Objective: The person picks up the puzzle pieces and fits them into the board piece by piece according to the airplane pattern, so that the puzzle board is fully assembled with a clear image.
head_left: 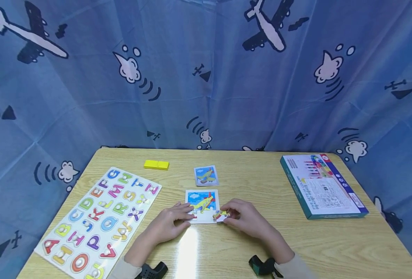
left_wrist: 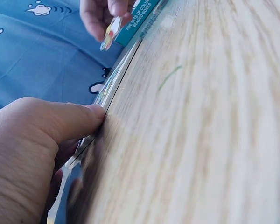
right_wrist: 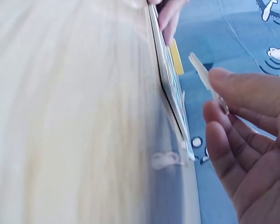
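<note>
A square jigsaw puzzle board [head_left: 202, 222] with a yellow airplane on blue sky lies at the table's middle. Its lower part shows white where no picture covers it. My left hand [head_left: 172, 221] rests on the board's left side, fingers over the surface and thumb at the near edge. Between thumb and fingertips, my right hand [head_left: 246, 217] pinches a puzzle piece [head_left: 221, 215] with yellow and red on it, over the board's lower right corner. The right wrist view shows this piece [right_wrist: 200, 72] edge-on, tilted and raised off the board.
Behind the board lies a small airplane picture card [head_left: 206, 175]. A yellow block [head_left: 156, 165] sits farther back on the left. The alphabet peg board [head_left: 97, 221] covers the left side, and a flat teal-edged box [head_left: 324, 186] lies at the right. A blue curtain [head_left: 178, 77] hangs behind the table.
</note>
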`<state>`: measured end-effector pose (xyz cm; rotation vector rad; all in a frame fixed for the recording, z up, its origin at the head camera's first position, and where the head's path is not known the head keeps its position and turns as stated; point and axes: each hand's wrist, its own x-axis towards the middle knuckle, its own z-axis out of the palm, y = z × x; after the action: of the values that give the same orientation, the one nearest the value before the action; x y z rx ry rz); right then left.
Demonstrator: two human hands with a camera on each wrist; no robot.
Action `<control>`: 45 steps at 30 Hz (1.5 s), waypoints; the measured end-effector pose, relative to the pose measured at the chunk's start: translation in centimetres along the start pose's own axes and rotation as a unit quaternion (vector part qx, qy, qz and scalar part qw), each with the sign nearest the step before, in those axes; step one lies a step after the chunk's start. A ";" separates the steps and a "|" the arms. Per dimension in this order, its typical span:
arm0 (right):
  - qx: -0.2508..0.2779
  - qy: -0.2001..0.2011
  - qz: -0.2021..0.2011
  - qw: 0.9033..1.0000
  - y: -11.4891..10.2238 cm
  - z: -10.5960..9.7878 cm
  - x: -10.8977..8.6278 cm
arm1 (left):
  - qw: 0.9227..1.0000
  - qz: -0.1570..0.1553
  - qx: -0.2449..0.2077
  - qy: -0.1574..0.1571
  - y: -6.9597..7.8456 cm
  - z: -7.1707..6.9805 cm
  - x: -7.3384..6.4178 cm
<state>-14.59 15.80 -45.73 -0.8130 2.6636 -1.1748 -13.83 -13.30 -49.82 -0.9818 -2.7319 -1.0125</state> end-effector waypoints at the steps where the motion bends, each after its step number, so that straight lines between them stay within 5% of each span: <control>1: -0.001 -0.001 0.000 1.000 -0.1 0.2 0.2 | 1.000 0.001 0.000 0.000 0.0 0.0 0.0; 17: -0.024 0.001 -0.028 0.999 -1.3 3.4 2.9 | 1.000 -0.006 0.003 -0.001 0.1 0.1 0.0; 45: -0.119 0.026 -0.030 0.992 -2.1 5.2 3.2 | 1.000 -0.011 0.005 -0.001 0.1 0.0 -0.1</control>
<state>-14.76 9.62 -47.45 -0.9139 2.8804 -0.9125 -13.72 -13.35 -49.77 -0.9534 -2.7530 -1.0020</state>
